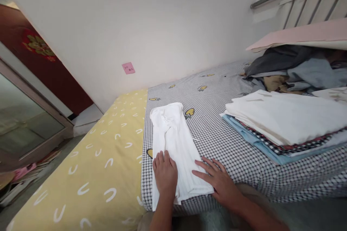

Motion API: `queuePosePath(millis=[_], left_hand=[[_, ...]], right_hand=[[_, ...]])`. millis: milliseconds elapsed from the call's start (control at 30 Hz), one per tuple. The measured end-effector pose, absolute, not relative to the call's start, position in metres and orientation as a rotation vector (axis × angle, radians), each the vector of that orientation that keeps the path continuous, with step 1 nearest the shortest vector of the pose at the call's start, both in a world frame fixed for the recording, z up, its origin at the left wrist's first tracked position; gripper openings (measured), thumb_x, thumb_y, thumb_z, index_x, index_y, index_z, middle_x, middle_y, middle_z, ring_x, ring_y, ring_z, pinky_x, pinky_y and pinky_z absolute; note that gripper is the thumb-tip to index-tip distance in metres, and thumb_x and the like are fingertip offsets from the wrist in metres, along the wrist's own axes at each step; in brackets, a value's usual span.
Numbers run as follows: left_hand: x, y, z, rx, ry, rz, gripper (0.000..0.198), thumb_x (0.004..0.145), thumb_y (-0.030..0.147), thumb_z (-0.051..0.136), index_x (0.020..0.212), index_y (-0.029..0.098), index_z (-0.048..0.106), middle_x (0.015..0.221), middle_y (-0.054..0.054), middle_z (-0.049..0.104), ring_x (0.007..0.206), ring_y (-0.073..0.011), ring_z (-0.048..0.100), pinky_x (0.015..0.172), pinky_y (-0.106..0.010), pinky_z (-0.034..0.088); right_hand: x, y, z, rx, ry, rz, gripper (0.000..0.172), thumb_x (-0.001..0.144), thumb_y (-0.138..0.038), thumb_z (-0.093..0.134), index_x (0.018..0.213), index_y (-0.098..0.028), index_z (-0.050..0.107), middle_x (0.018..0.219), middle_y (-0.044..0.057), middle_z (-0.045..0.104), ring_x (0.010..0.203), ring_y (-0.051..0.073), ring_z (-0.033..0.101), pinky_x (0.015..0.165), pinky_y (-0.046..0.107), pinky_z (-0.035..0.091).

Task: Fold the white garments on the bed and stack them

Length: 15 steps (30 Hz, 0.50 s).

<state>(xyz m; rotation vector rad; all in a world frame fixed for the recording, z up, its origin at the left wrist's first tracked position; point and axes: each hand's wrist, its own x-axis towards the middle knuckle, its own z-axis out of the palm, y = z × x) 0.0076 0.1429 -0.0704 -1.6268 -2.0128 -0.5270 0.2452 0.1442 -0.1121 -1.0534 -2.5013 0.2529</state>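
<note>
A white garment (176,137), like trousers with a gathered waist, lies lengthwise on the black-and-white checked bedding (217,101), its narrow end toward the wall. My left hand (165,173) rests flat on the garment's left part, fingers pointing away from me and slightly apart. Over the right edge near the hem, my right hand (218,180) lies with its fingers spread, touching the cloth. Neither hand grips the fabric. Small wrinkles show around the waist, and the hem reaches the bed's front edge.
Folded clothes, white on top (284,115), are stacked at the right. Behind them lies a heap of dark and grey clothes (292,61) under a pink board (303,36). Yellow bedding (108,151) covers the left side. A wall with a pink card (128,68) stands behind.
</note>
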Motion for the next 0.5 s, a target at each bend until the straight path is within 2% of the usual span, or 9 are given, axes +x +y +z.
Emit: queuePosePath(millis=[500], left_hand=[[0.0090, 0.1411, -0.0693, -1.620, -2.021, -0.537, 0.039, 0.098, 0.017, 0.043, 0.127, 0.010, 0.069, 0.130, -0.018, 0.070, 0.125, -0.0312, 0.062, 0.109, -0.049, 0.046]], right_hand=[[0.2467, 0.1458, -0.1124, -1.026, -2.518, 0.188, 0.065, 0.085, -0.023, 0.056, 0.147, -0.042, 0.055, 0.161, 0.001, 0.045, 0.148, 0.033, 0.036, 0.117, 0.057, 0.024]])
